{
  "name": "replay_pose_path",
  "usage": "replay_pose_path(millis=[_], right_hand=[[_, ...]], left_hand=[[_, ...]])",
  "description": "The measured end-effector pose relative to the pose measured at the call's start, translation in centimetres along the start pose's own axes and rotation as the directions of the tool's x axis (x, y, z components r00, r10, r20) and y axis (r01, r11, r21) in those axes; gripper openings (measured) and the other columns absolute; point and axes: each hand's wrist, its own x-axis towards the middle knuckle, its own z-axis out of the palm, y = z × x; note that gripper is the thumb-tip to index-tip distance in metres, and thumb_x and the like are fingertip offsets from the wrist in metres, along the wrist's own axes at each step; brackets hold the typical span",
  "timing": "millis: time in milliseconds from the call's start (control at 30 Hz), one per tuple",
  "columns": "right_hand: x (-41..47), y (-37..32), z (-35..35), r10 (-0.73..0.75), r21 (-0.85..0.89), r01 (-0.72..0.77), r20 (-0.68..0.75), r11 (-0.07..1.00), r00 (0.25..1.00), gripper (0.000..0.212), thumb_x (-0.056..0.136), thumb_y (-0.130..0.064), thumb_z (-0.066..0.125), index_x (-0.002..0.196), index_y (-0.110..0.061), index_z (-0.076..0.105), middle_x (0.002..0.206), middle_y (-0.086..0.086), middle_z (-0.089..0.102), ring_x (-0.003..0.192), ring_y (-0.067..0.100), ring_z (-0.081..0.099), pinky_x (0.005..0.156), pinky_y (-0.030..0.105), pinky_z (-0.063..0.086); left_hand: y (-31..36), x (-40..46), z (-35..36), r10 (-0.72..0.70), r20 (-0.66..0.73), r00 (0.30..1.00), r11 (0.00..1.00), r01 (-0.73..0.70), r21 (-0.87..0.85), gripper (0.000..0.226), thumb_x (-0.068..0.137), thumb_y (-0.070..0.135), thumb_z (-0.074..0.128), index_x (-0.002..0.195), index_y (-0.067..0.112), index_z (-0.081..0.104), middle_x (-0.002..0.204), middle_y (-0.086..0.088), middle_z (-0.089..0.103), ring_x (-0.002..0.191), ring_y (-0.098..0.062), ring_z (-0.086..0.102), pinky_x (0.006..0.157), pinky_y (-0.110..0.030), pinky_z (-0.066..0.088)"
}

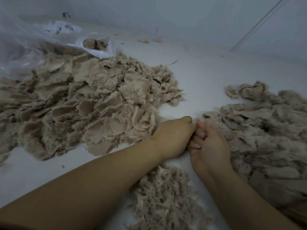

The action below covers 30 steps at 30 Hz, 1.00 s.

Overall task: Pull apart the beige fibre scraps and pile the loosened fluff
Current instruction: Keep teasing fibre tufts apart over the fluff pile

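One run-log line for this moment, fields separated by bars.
left hand and right hand: together, fingers curled | held: unclear | scrap heap: left | fluff pile: right

Left hand [172, 135] fingers hidden; right pile [265, 130] cut off.

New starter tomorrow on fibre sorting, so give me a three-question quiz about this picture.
1. True or false: the clear plastic bag lies at the far left.
2. Where do the left hand and right hand meet?
A. over the big scrap pile
B. at the near edge of the right-hand pile
C. inside the bag
3. Fill in: the small fluffy heap lies between the two ____.

Key: 1 true; 2 B; 3 forearms.
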Motion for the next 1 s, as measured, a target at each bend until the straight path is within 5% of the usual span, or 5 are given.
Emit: replay_pose_path(millis=[133,333,467,633,1000], right_hand=[[0.4,-0.4,0.1,0.101,0.029,-0.101,-0.008,0.994,0.995,0.034,0.105,-0.013,0.033,0.072,-0.018,0.035,0.056,-0.004,0.033,0.038,0.005,0.024,0.034,0.017,0.024],[0.9,-0.4,0.0,0.123,0.010,-0.122,-0.054,0.992,0.991,0.030,0.104,-0.013,0.037,0.075,-0.018,0.037,0.060,-0.004,0.033,0.040,0.007,0.023,0.035,0.019,0.025],[1.0,-0.1,0.0,0.110,-0.033,-0.111,-0.052,0.993,0.993,0.025,0.104,-0.015,0.041,0.079,-0.016,0.043,0.060,-0.004,0.033,0.041,0.006,0.025,0.036,0.019,0.026],[0.0,0.0,0.1,0.052,-0.328,0.029,0.235,0.944,0.971,0.023,0.094,-0.022,0.063,0.074,-0.013,0.067,0.052,-0.002,0.045,0.041,0.006,0.035,0.036,0.017,0.028],[-0.2,0.6,-0.3,-0.022,-0.434,0.137,0.258,0.890,0.966,0.014,0.093,-0.017,0.065,0.084,-0.007,0.061,0.052,-0.002,0.044,0.040,0.005,0.030,0.036,0.017,0.028]], left_hand=[[-0.3,-1.2,0.6,-0.008,-0.107,0.994,0.992,-0.005,-0.124,0.010,0.083,0.003,0.056,0.090,0.004,0.063,0.088,-0.011,0.055,0.075,-0.028,0.055,0.062,-0.043,0.048],[-1.0,-3.8,-0.4,-0.217,-0.243,0.946,0.915,0.109,-0.389,0.018,0.085,0.000,0.061,0.067,-0.001,0.063,0.062,-0.007,0.057,0.059,-0.011,0.044,0.053,-0.024,0.030],[-1.1,-4.9,-1.2,-0.477,-0.107,0.872,0.606,0.238,-0.759,0.023,0.092,0.007,0.063,0.069,0.004,0.063,0.049,0.010,0.054,0.044,0.001,0.048,0.046,-0.012,0.038],[-0.1,-4.5,-1.8,-0.521,0.101,0.848,0.094,0.175,-0.980,0.014,0.098,0.005,0.053,0.087,-0.001,0.058,0.069,-0.016,0.059,0.055,-0.018,0.059,0.046,-0.028,0.047],[-0.4,-4.7,-1.6,-0.590,0.151,0.793,-0.088,0.123,-0.988,0.027,0.102,0.023,0.049,0.081,0.008,0.058,0.059,-0.011,0.059,0.045,-0.022,0.049,0.044,-0.028,0.042]])
